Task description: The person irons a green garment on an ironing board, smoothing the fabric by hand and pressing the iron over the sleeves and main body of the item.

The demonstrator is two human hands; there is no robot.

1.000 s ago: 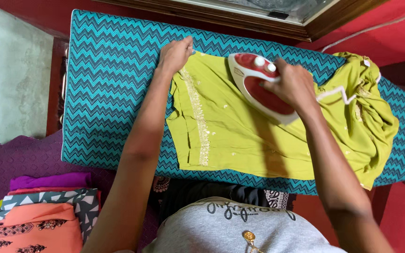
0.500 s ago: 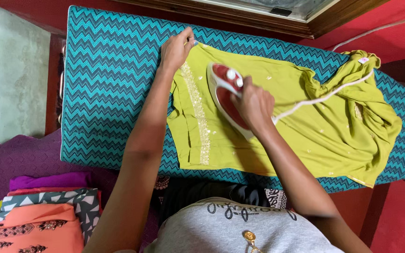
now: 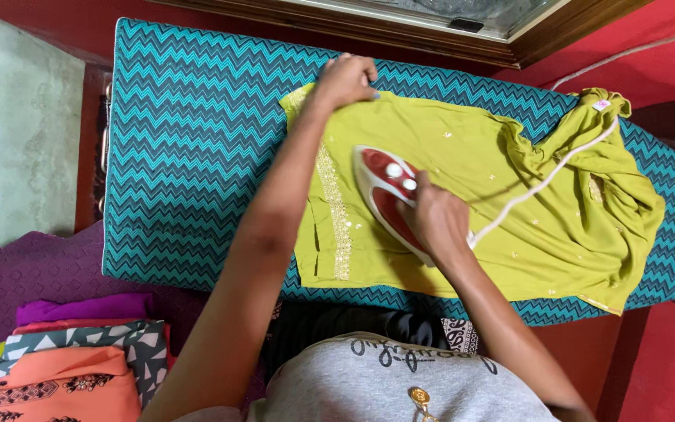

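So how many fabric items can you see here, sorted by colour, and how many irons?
Yellow-green garment: 1
Teal zigzag cover: 1
Purple folded cloth: 1
Grey patterned folded cloth: 1
Orange folded cloth: 1
Red and white iron: 1, held by the right hand; the left hand pins the garment's corner.
Total: 6

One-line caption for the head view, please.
Right hand presses red iron on green garment; left hand pins its corner.
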